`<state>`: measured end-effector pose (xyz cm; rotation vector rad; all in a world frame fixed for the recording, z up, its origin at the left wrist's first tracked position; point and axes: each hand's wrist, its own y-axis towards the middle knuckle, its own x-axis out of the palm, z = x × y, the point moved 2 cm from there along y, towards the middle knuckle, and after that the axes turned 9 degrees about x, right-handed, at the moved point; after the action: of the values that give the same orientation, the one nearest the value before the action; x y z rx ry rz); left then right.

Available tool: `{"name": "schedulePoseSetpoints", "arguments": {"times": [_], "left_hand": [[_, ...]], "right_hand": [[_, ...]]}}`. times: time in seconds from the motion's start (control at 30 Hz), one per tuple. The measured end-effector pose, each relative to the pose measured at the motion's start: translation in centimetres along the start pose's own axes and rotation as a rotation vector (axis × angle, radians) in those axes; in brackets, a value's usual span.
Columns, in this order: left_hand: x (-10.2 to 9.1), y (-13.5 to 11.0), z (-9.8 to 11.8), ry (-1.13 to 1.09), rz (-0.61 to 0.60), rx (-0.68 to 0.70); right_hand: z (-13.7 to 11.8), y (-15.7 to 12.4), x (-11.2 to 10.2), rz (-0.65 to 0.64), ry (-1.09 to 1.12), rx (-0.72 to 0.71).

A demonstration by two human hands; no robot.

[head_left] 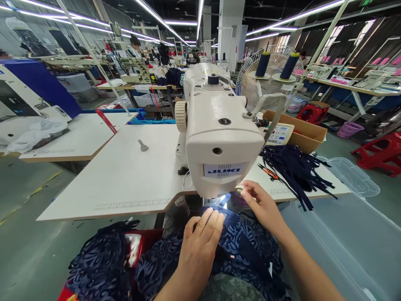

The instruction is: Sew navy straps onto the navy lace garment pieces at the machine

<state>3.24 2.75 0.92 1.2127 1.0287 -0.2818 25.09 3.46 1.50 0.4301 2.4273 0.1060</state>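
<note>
At the needle end of the sewing machine, head camera view, one work station

Item 1: left hand, fingers pressed together and laid flat, fingertips bearing down on the folded edge of the dark blue patterned fabric just in front of the lit needle area.

Item 2: right hand, fingertips drawn together in a pinch against the lower right corner of the machine head; something small and pale showed at the tips, too small to tell what.

Item 3: blue strip, running up from the fabric edge under the head, between the two hands.

Item 4: the fabric itself, bunched in the lap below the table, with only its top edge reaching the needle.

Step judged: lining up strip and fabric edge under the foot, stitching apparently not yet begun. The next move would call for both layers held flat and square, fingertips kept clear of the needle.

Nearby: pile of dark strips and orange snips on the table to the right; control panel; two thread cones; clear plastic bin
</note>
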Motion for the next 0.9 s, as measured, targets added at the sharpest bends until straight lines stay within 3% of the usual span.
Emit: {"name": "schedulePoseSetpoints", "arguments": {"times": [0.07,0.17,0.33,0.9], "left_hand": [[-0.2,0.2,0.1,-0.007,0.006,-0.002],[-0.3,0.4,0.2,0.005,0.019,-0.009],[0.0,0.3,0.1,0.007,0.019,-0.009],[-0.3,0.6,0.2,0.013,0.043,-0.011]], "right_hand": [[-2.6,-1.6,0.4,-0.063,0.076,-0.153],[-4.3,-2.9,1.5,-0.084,0.057,-0.256],[-4.3,-3.0,2.5,-0.084,-0.024,-0.312],[-5.1,-2.8,2.2,-0.125,-0.204,-0.416]]}}
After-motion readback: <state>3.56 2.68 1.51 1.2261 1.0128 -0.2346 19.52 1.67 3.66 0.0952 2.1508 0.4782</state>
